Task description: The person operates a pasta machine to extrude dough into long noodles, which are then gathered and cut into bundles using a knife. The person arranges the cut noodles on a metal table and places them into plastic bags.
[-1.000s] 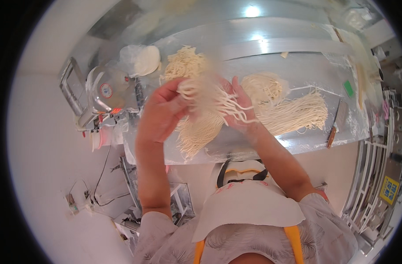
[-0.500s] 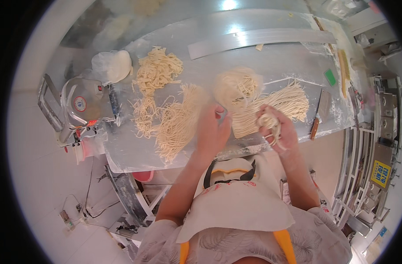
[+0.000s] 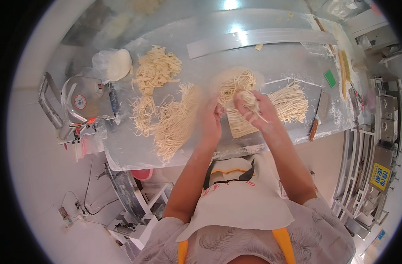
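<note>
Noodles bunched in the closed right hand above the floured desk, left hand pinching their strands, could snap if tugged too hard.

**Pale noodles on silver steel**

We see cream-yellow noodles on a shiny silver table dusted white. Our apron is white with orange straps, over a grey leaf-print shirt. The scraper is green, the cleaver has a brown handle, and the dough is white.
</note>
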`<action>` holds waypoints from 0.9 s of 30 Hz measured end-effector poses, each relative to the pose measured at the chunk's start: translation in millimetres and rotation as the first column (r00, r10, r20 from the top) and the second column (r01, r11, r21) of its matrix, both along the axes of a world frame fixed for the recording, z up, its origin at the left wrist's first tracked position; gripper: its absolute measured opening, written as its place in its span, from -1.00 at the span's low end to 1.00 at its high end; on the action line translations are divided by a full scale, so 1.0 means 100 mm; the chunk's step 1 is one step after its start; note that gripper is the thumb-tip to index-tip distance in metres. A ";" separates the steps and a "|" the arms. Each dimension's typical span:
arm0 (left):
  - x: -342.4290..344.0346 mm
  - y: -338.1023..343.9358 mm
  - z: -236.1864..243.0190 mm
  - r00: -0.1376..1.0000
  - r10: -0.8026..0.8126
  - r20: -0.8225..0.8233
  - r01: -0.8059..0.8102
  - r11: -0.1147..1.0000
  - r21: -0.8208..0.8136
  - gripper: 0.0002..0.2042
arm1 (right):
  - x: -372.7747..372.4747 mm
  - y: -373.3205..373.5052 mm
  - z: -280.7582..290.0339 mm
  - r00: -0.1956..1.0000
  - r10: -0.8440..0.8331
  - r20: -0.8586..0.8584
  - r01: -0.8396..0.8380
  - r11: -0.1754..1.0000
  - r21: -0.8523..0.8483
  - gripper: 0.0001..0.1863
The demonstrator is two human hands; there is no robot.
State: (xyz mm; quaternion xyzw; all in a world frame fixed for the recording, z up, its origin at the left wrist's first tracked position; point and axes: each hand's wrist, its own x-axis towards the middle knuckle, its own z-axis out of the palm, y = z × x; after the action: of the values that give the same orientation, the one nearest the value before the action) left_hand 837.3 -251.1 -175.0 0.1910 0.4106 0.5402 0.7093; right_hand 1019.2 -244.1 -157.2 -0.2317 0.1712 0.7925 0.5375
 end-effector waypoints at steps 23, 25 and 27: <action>-0.36 0.61 0.20 0.818 0.055 -0.572 0.191 0.913 0.361 -0.88 | 0.66 0.47 -0.02 -0.393 0.025 0.919 -0.241 0.962 -0.129 -0.69; -0.33 0.84 0.77 0.982 -0.056 -0.182 0.072 0.994 0.084 -0.90 | 0.79 0.64 0.18 -0.300 -0.073 0.951 -0.248 0.969 -0.004 -0.62; -0.35 0.96 0.80 0.947 -0.054 -0.317 0.087 0.992 0.092 -0.89 | 0.68 0.82 0.35 -0.234 -0.033 0.972 -0.295 0.955 -0.039 -0.74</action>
State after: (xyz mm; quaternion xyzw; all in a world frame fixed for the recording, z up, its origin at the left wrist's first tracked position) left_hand 802.2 -155.4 -95.0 0.3260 0.4821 0.4981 0.6428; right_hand 1086.9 -162.6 -122.1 -0.7196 -0.4222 0.3791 0.4001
